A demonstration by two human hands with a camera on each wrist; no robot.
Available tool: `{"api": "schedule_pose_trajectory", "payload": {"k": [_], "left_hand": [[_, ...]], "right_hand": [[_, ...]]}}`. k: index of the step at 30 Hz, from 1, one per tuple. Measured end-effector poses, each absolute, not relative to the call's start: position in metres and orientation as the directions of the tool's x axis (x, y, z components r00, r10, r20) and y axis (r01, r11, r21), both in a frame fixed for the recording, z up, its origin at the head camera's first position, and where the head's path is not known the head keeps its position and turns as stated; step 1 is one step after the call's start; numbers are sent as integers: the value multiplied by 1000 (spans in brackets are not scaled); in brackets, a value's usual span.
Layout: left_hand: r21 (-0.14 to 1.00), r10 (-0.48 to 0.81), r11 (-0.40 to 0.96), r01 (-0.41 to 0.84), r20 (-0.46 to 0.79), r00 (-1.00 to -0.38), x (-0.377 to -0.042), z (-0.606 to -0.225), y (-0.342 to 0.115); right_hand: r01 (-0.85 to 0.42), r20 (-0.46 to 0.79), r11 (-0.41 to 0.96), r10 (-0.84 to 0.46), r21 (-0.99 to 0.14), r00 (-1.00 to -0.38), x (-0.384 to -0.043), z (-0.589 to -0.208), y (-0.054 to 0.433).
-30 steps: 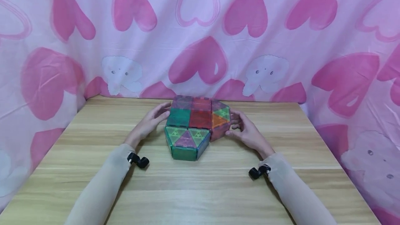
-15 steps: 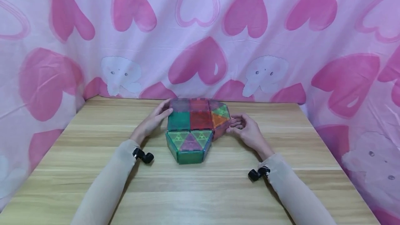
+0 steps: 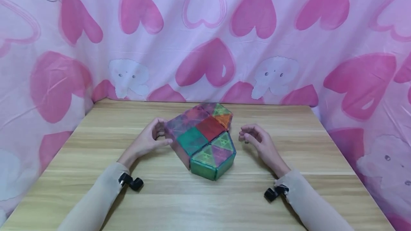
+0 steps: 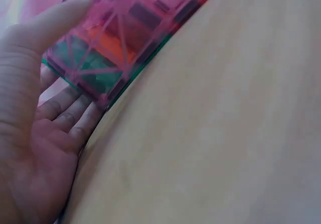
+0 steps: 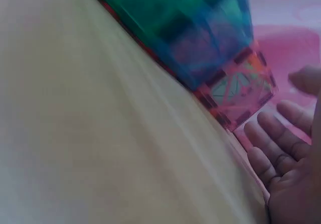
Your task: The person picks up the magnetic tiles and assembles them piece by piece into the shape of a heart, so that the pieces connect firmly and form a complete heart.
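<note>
A flat, low structure of see-through magnetic tiles (image 3: 210,128) lies at a slant on the table in the head view. Green, red and purple squares and yellow-green, purple and orange triangles make up its top. My left hand (image 3: 146,140) holds its left corner, the thumb on the near side and the fingers around the far side. In the left wrist view, the thumb (image 4: 55,20) lies by a pink side tile (image 4: 125,28). To the right of the structure, my right hand (image 3: 260,142) is apart from it, fingers loosely bent and holding nothing.
The wooden table (image 3: 199,206) stretches around the structure on all sides. A pink curtain (image 3: 205,10) with hearts and elephants hangs along its back and sides. Black wrist cameras (image 3: 131,181) are strapped over both sleeves.
The tile structure has turned counterclockwise, its triangle-topped front section swinging right and its left side coming nearer. My left hand came nearer with it; my right hand has moved away from its right side.
</note>
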State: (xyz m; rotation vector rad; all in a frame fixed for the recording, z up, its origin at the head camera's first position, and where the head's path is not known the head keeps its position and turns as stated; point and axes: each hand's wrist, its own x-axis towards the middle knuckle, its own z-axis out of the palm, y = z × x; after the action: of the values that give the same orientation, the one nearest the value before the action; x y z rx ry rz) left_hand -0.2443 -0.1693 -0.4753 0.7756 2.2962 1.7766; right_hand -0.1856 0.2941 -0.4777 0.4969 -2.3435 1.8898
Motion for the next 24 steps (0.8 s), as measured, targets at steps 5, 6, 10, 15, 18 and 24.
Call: {"api": "schedule_pose_trajectory", "payload": {"k": [5, 6, 10, 15, 18, 24], "left_hand": [[869, 474, 308, 388, 213, -854, -227, -476, -167], [858, 471, 329, 395, 214, -856, -225, -476, -165], [841, 473, 359, 405, 210, -856, -218, -475, -154], [865, 596, 281, 416, 183, -782, -214, -473, -148], [930, 692, 147, 336, 146, -707, -215, -472, -151], [991, 744, -35, 128, 112, -658, -226, -473, -155]], "right_hand": [[-375, 315, 164, -305, -912, -899, -147, -481, 295], [-387, 318, 170, -330, -906, -889, -140, -482, 295], [-420, 298, 287, -385, -861, -874, -121, -486, 293], [-373, 216, 443, -364, -816, -906, -118, -484, 292], [-335, 182, 455, -347, -825, -920, -124, -479, 296], [-300, 154, 388, -364, -871, -919, -136, -480, 314]]}}
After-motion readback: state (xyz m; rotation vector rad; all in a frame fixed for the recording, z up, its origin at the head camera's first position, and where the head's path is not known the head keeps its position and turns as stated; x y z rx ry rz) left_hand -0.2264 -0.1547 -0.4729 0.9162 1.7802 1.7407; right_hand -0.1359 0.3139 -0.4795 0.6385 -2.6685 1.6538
